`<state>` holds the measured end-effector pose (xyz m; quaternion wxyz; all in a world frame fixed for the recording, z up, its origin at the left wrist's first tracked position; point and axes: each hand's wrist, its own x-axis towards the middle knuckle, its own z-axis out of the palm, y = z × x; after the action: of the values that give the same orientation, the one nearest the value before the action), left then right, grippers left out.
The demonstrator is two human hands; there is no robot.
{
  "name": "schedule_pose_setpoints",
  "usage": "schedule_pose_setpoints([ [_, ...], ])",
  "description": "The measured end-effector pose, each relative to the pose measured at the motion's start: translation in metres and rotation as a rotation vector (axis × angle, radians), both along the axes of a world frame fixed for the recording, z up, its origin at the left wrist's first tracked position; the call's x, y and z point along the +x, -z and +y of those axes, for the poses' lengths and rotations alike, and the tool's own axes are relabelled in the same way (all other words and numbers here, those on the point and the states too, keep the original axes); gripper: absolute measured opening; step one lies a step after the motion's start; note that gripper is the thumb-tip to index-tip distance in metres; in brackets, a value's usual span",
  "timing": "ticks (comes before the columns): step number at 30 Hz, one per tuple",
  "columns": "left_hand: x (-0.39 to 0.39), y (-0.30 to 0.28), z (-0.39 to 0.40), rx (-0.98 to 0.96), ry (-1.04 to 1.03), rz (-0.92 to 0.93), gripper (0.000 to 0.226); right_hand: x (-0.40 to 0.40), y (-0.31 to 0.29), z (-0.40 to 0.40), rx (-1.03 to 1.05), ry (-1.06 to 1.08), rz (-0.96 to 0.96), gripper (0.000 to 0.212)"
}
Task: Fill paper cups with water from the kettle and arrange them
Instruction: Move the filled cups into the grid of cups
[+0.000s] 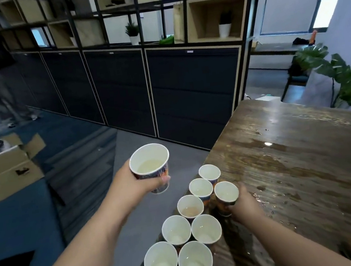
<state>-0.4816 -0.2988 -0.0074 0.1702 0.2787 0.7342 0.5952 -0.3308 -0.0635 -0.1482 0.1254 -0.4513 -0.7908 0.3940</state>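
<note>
left hand (132, 182): fingers wrapped round a filled cup (150, 169), held off the table edge, centre of frame
right hand (245, 204): gripping a cup on the table (226, 194), right of the cluster (195, 230)
kettle: not in view
table (295, 162): wet, puddles
step: likely placing the held cup into the row
tip: keep it level, lower onto the table, don't nudge neighbours
</note>
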Motion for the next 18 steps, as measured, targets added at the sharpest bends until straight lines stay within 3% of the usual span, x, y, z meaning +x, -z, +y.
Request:
schedule_pose_setpoints([
  [8,-0.003,0.009,0.016,-0.022,0.014,-0.03,0.071,-0.01,0.005,0.003,-0.053,0.03,0.083,0.066],
  [12,0.001,0.014,0.032,-0.027,0.068,-0.043,0.069,-0.005,0.003,0.006,-0.124,-0.024,0.188,0.049],
  [16,0.01,0.02,0.052,-0.051,0.131,-0.043,0.068,0.001,-0.008,0.008,-0.158,0.019,0.247,0.058],
  [18,0.017,0.025,0.065,-0.08,0.185,-0.04,0.067,0.009,-0.028,0.002,-0.172,0.032,0.367,0.057],
])
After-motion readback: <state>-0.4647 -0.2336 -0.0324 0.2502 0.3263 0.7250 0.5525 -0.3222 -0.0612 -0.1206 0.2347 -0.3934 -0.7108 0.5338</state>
